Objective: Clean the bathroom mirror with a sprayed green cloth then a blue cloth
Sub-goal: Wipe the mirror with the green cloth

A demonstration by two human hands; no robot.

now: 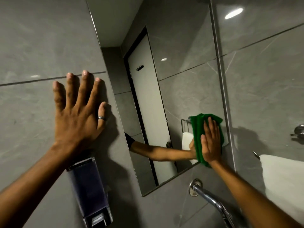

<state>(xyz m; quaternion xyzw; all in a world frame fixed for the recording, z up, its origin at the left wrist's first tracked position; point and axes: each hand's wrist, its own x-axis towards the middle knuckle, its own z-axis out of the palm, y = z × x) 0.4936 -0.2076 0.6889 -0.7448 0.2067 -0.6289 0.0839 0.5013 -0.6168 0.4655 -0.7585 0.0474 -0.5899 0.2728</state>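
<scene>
My right hand (211, 142) lies flat, fingers extended and together, pressing the green cloth (197, 127) against the mirror (179, 66) at its lower right corner — the cloth is pinned under the palm, not gripped. The cloth is folded and overhangs the mirror's lower edge slightly. My left hand (79, 116) is fully open, fingers spread, palm flat on the grey wall tile (32, 46) just left of the mirror, holding nothing. A soap dispenser (89, 191) is mounted directly below that hand. A chrome tap (209, 196) projects from the wall below the mirror — a white towel (283, 176) hangs to the right.
</scene>
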